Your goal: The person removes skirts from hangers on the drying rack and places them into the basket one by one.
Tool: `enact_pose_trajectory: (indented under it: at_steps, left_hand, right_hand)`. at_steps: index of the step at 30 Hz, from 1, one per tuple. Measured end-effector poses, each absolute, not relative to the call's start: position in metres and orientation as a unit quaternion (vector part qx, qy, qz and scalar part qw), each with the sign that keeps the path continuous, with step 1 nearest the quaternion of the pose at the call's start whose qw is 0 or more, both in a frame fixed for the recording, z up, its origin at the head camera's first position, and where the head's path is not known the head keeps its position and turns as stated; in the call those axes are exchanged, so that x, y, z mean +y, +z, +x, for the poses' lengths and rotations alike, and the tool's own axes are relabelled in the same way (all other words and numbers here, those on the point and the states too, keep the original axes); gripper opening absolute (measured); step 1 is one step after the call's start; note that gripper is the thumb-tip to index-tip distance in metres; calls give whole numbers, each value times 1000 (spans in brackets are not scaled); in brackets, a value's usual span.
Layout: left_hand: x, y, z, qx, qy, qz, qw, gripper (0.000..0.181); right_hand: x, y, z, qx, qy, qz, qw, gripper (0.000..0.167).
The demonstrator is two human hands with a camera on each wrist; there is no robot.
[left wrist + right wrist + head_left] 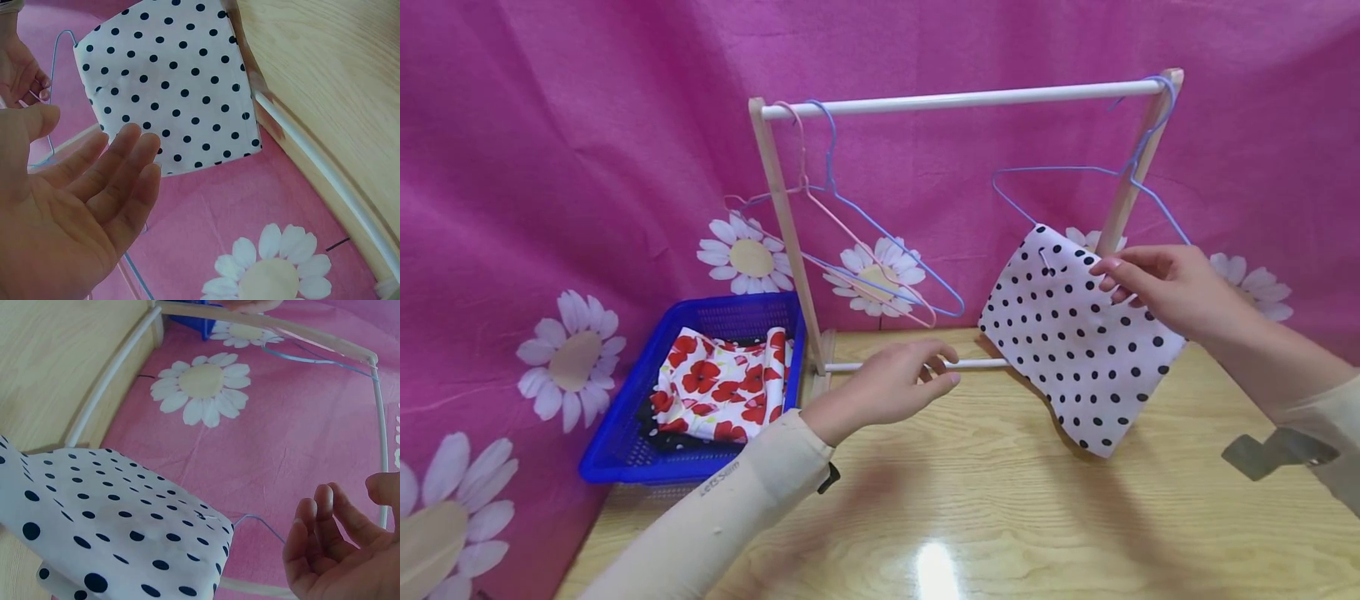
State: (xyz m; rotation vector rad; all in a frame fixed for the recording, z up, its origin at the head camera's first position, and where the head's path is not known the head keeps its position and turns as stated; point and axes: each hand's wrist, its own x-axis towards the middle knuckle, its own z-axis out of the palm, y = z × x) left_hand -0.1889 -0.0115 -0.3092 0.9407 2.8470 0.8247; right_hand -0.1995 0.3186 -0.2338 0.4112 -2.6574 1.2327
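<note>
The bench (1015,517) in front of me is pale wood grain, with a bright patch of glare near its front edge. Behind it, and along my left, hangs a magenta curtain (940,42) printed with big white daisies (571,361). On the bench stands a rack (787,233) of wooden posts with a white rail (955,102) on top. A pink hanger (804,162) and a blue one hang at its left end; beside that post sits a blue basket (606,471) holding a red-flowered cloth (722,387) over something dark.

The polka-dot cloth (1067,333), white with black spots, hangs crookedly from another blue hanger (1060,168) at the rack's right end, one corner pointing down towards the bench.

My left hand (902,383) is held in the air before the rack, fingers loosely bent and apart from the thumb, nothing in it. My right hand (1172,287) is near the cloth, fingers half curled, thumb away from them, also holding nothing; my right wrist view shows a gap between it and the fabric.
</note>
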Motion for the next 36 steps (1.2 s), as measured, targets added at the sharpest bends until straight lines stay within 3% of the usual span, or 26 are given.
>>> enact_pose_trajectory:
  at_steps: [6, 14, 28, 36]
  left_hand:
    - [-3, -311, -190, 915, 259, 309, 14, 32]
    - [8, -310, -192, 912, 251, 324, -1, 30]
    - [27, -314, -193, 906, 259, 334, -1, 33]
    - [37, -318, -195, 906, 251, 341, -1, 34]
  right_hand:
    - [329, -230, -199, -876, 451, 135, 102, 33]
    - [338, -220, -196, -868, 475, 94, 106, 31]
    - [353, -216, -199, -841, 492, 49, 220, 31]
    - [363, -222, -206, -857, 470, 9, 213, 24]
